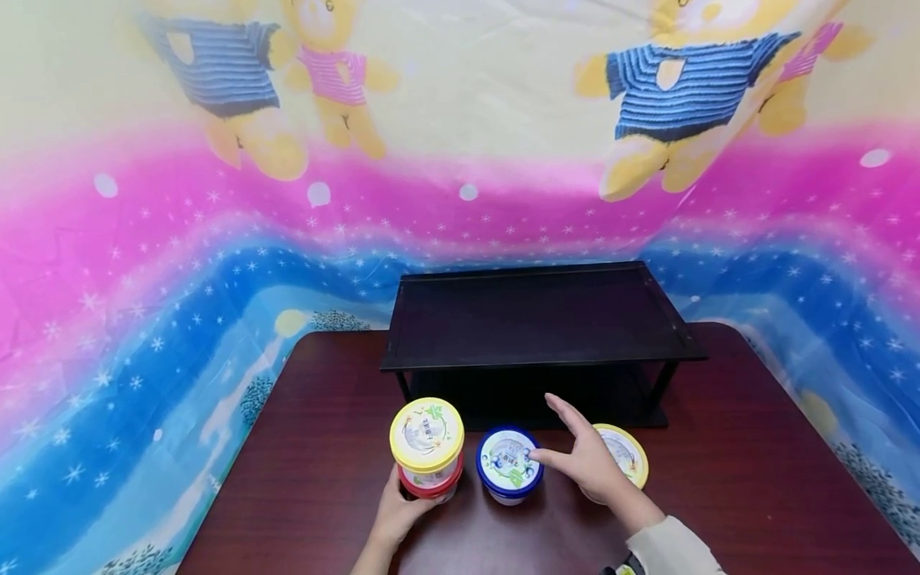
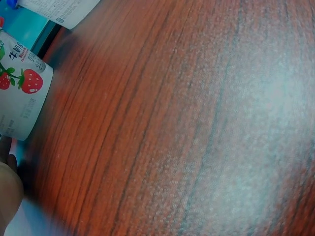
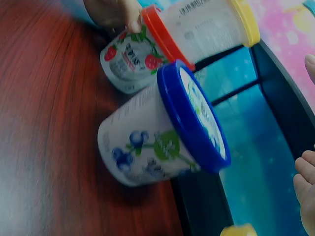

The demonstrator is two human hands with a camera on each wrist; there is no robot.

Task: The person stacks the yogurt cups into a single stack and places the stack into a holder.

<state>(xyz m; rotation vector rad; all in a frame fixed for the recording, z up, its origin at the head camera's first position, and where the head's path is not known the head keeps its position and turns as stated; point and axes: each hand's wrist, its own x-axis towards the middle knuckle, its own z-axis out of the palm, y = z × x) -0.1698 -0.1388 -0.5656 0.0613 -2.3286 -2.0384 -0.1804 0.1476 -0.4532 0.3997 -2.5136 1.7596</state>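
My left hand grips a red-lidded paper tub from its near left side. A yellow-lidded tub stands stacked on that red lid. Strawberries are printed on the lower tub, as the left wrist view shows. To the right of the stack, a blue-lidded tub with blueberry pictures stands upright on the table. My right hand is spread over the gap beside it, thumb tip overlapping the blue lid's edge in the head view. Partly hidden behind that hand is a second yellow-lidded tub.
A low black two-tier shelf stands across the back of the dark red wooden table, just behind the tubs. Printed cloth with teddy bears hangs around the table's back and sides.
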